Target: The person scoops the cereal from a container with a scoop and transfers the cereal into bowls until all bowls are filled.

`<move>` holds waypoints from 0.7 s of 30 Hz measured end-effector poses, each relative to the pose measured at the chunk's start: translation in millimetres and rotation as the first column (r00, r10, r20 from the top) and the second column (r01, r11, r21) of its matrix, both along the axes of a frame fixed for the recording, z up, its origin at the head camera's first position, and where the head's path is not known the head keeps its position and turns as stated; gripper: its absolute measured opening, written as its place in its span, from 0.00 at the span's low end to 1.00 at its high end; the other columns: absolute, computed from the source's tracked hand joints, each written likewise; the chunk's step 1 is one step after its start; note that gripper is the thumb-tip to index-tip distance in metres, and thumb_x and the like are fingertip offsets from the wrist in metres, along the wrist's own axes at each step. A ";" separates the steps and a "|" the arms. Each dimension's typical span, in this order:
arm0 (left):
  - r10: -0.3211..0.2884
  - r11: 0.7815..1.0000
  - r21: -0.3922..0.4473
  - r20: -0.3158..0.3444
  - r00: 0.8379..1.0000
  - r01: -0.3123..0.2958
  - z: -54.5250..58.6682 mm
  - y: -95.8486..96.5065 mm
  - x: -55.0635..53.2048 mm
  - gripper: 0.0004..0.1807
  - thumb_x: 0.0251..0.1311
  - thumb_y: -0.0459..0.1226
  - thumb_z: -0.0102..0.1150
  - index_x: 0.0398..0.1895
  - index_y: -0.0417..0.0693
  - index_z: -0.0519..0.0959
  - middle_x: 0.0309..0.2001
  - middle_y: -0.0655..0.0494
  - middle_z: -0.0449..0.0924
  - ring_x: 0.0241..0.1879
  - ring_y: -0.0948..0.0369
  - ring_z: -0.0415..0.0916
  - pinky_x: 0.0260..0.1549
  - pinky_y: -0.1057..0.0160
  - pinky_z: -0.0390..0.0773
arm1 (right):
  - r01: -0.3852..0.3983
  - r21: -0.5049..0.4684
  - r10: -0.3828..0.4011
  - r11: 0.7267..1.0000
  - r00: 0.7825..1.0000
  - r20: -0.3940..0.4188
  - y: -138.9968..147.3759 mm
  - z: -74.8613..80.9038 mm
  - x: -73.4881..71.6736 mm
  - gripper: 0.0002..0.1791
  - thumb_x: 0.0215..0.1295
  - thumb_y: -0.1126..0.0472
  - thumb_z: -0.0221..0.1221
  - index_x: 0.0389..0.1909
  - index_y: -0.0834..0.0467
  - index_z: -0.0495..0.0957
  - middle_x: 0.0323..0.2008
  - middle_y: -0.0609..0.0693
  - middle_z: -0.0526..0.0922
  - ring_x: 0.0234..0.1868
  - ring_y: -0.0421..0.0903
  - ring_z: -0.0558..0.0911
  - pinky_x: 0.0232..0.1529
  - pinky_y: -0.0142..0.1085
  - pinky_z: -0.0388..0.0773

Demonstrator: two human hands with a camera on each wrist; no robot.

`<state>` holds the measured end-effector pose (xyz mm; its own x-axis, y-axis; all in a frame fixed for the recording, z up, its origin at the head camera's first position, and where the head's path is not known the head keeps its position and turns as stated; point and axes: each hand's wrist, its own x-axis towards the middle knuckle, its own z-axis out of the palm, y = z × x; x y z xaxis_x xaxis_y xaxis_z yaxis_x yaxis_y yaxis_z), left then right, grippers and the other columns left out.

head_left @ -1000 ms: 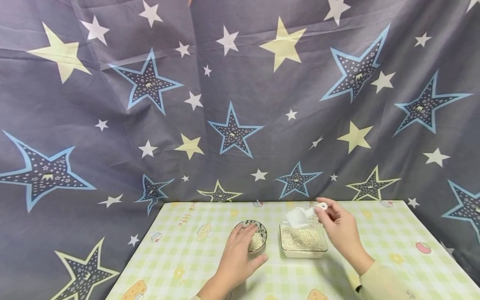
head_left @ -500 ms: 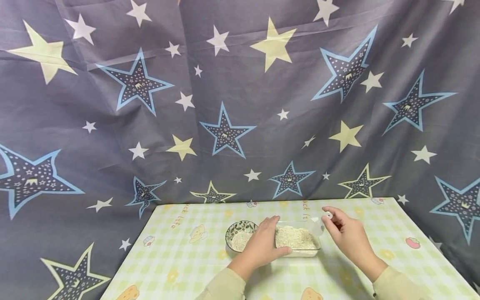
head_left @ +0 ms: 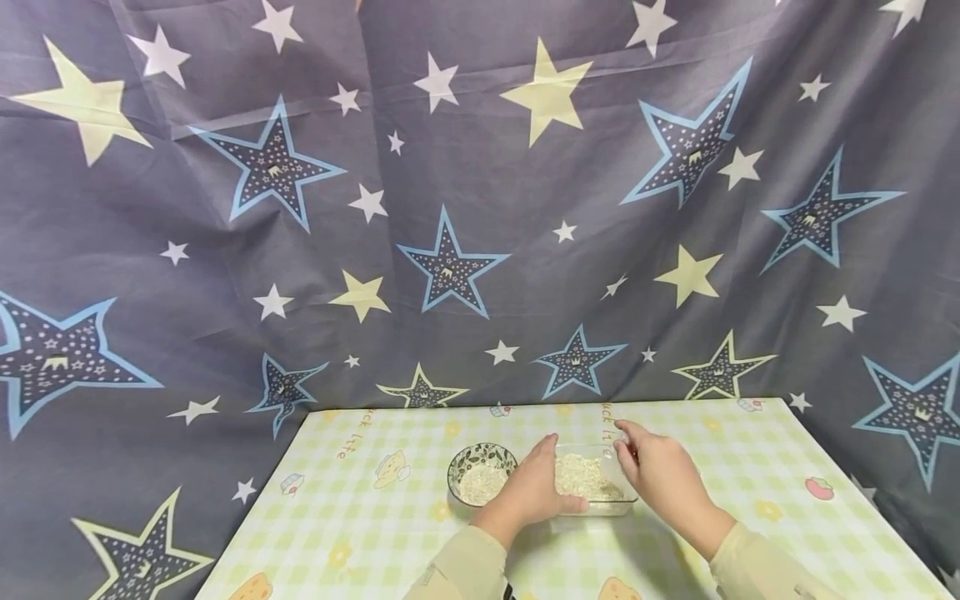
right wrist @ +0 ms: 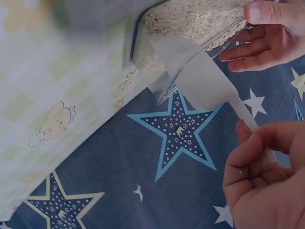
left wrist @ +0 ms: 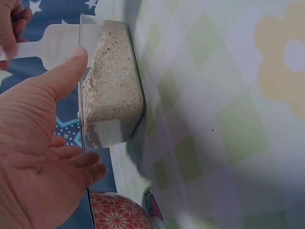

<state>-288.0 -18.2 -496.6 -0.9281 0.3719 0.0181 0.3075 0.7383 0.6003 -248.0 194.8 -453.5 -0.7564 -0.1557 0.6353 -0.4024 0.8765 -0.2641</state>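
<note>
A clear rectangular glass container (head_left: 600,506) holds pale, oat-like flakes (left wrist: 114,76). My left hand (head_left: 528,487) is at its left end, thumb against the rim and the other fingers loosely extended beside the wall. My right hand (head_left: 667,479) pinches the handle of a white plastic scoop (right wrist: 207,83) between thumb and fingers. The scoop's head dips past the glass rim at the container's right part, its front among the flakes. Left of the container stands a round bowl (head_left: 459,492), leaf-patterned inside and red-patterned outside, with more flakes in it.
A green-and-white checked cloth (head_left: 375,533) with cartoon prints covers the table. Behind it hangs a dark curtain (head_left: 480,350) printed with stars. The bowl sits close to the left hand's wrist.
The left hand has moved right from the bowl to the container. The right hand has lowered the scoop from above the container into the flakes and shifted slightly left. The head view has turned slightly.
</note>
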 end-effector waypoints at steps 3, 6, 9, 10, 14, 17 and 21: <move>0.015 1.000 0.013 0.027 1.000 -0.015 -1.8 -1.0 -1.4 0.69 0.49 0.56 0.85 0.85 0.38 0.53 0.83 0.39 0.61 0.80 0.42 0.65 0.79 0.43 0.69 | 0.025 -0.073 -0.019 0.997 0.996 0.088 -0.9 -0.5 -2.0 0.15 0.70 0.67 0.65 0.54 0.68 0.85 0.20 0.44 0.81 0.17 0.35 0.70 0.23 0.35 0.76; 0.031 0.999 0.013 0.032 0.999 -0.032 -2.3 -0.9 -2.3 0.70 0.46 0.56 0.86 0.85 0.38 0.53 0.82 0.38 0.63 0.78 0.41 0.68 0.78 0.43 0.70 | 0.050 -0.152 -0.025 0.987 0.986 0.168 1.5 -2.9 -3.9 0.15 0.70 0.67 0.65 0.54 0.68 0.85 0.20 0.45 0.83 0.18 0.35 0.70 0.23 0.33 0.73; 0.047 0.999 0.014 0.037 0.998 -0.048 -0.3 0.1 -2.1 0.71 0.44 0.56 0.87 0.85 0.37 0.53 0.80 0.37 0.65 0.77 0.41 0.69 0.77 0.43 0.71 | 0.089 -0.231 -0.030 0.969 0.968 0.248 6.6 -5.8 -5.8 0.16 0.71 0.65 0.64 0.55 0.68 0.84 0.21 0.46 0.85 0.18 0.36 0.71 0.24 0.32 0.71; 0.051 0.999 0.017 0.038 0.998 -0.051 0.6 0.5 -1.7 0.71 0.44 0.55 0.87 0.85 0.37 0.53 0.80 0.37 0.65 0.77 0.41 0.69 0.77 0.43 0.71 | 0.107 -0.256 -0.033 0.961 0.960 0.278 8.8 -7.2 -6.7 0.16 0.72 0.65 0.63 0.56 0.68 0.84 0.22 0.47 0.85 0.18 0.36 0.70 0.23 0.31 0.70; 0.065 0.998 0.020 0.049 0.997 -0.066 3.1 2.3 0.5 0.71 0.43 0.54 0.87 0.85 0.37 0.53 0.80 0.37 0.65 0.77 0.41 0.69 0.77 0.43 0.71 | 0.187 -0.376 -0.024 0.908 0.917 0.399 17.8 -15.2 -10.0 0.18 0.75 0.63 0.61 0.60 0.68 0.82 0.26 0.53 0.88 0.20 0.36 0.76 0.22 0.30 0.71; 0.077 0.997 0.015 0.058 0.995 -0.078 4.5 3.2 1.7 0.71 0.42 0.54 0.87 0.85 0.38 0.53 0.80 0.38 0.65 0.77 0.41 0.69 0.78 0.43 0.71 | 0.239 -0.478 0.017 0.845 0.882 0.471 24.3 -25.3 -12.9 0.20 0.77 0.61 0.60 0.62 0.69 0.81 0.31 0.54 0.92 0.24 0.35 0.83 0.23 0.29 0.76; 0.088 0.996 0.011 0.066 0.994 -0.088 6.5 3.8 3.2 0.71 0.42 0.53 0.88 0.85 0.39 0.54 0.80 0.37 0.66 0.77 0.40 0.69 0.78 0.44 0.71 | 0.317 -0.621 0.110 0.716 0.828 0.549 31.1 -40.6 -15.7 0.24 0.78 0.60 0.59 0.66 0.72 0.77 0.29 0.47 0.90 0.26 0.34 0.83 0.26 0.28 0.81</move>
<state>-284.7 -14.4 -490.1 -0.9566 0.2888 -0.0390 0.2016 0.7524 0.6271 -263.7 225.9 -494.1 -0.9694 0.2430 0.0361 0.0667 0.4018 -0.9133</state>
